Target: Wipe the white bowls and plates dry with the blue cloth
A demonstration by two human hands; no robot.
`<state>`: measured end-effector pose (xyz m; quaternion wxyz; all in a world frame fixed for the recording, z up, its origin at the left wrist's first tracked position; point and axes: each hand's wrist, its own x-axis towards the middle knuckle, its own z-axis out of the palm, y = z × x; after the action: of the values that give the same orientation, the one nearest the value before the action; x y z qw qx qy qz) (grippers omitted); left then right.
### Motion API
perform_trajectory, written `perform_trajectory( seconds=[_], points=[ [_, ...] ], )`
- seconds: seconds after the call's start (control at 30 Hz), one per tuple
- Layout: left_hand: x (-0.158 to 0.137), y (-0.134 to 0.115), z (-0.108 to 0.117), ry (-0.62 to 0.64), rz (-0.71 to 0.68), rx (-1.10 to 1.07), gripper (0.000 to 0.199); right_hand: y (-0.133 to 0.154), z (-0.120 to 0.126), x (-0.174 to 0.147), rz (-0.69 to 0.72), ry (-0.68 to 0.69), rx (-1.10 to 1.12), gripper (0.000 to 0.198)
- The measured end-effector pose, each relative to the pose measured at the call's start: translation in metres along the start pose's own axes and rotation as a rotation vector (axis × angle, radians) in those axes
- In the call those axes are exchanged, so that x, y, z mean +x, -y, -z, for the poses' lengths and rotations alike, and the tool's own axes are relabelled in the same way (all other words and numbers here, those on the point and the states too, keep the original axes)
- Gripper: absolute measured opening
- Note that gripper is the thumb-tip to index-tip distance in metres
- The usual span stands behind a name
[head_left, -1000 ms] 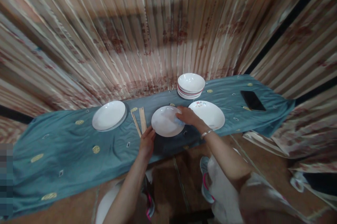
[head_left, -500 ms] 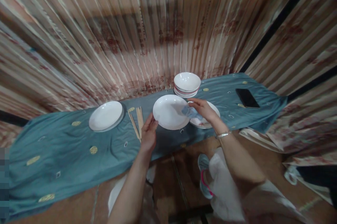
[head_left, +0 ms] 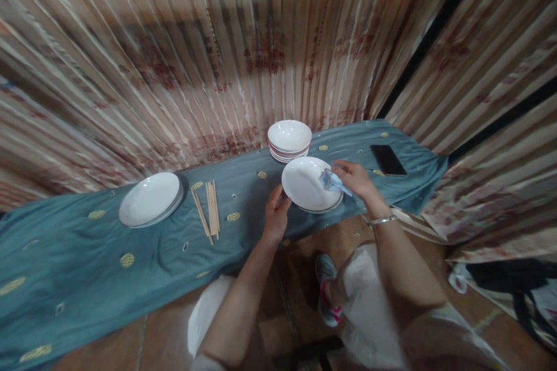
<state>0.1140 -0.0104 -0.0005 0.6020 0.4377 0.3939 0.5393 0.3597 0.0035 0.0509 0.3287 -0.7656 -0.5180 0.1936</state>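
Observation:
A white plate [head_left: 304, 182] is pinched at its left rim by my left hand [head_left: 277, 217], thumb near the top and fingers at the side and below. My right hand [head_left: 355, 178] is closed on a light blue cloth [head_left: 333, 181], which lies against the plate's right part. Under this plate the rim of another plate [head_left: 326, 209] shows; whether the two touch I cannot tell. Just behind stands a stack of white bowls [head_left: 289, 140] with reddish bands.
Left on the teal tablecloth [head_left: 161, 272] are stacked white plates [head_left: 150, 200] and several wooden chopsticks [head_left: 212, 211]. A black phone [head_left: 388, 159] lies at the right. Curtains [head_left: 261, 57] hang behind the table, and a bag [head_left: 505, 275] is at the lower right.
The held plate has moved right, over the other plate, with my left hand still at its rim. My right hand and the cloth remain at its right side. The view has shifted rightward.

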Motion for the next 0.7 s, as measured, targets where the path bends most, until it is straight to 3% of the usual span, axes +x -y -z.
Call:
perform_trajectory(
  seconds=[0.2, 0.7],
  points=[
    [0.005, 0.017, -0.010, -0.017, -0.004, 0.083, 0.040, 0.002, 0.007, -0.006, 0.007, 0.013, -0.274, 0.047],
    [0.011, 0.033, -0.010, -0.120, -0.035, 0.301, 0.044, 0.013, -0.002, -0.015, 0.081, 0.134, -0.595, 0.050]
  ],
)
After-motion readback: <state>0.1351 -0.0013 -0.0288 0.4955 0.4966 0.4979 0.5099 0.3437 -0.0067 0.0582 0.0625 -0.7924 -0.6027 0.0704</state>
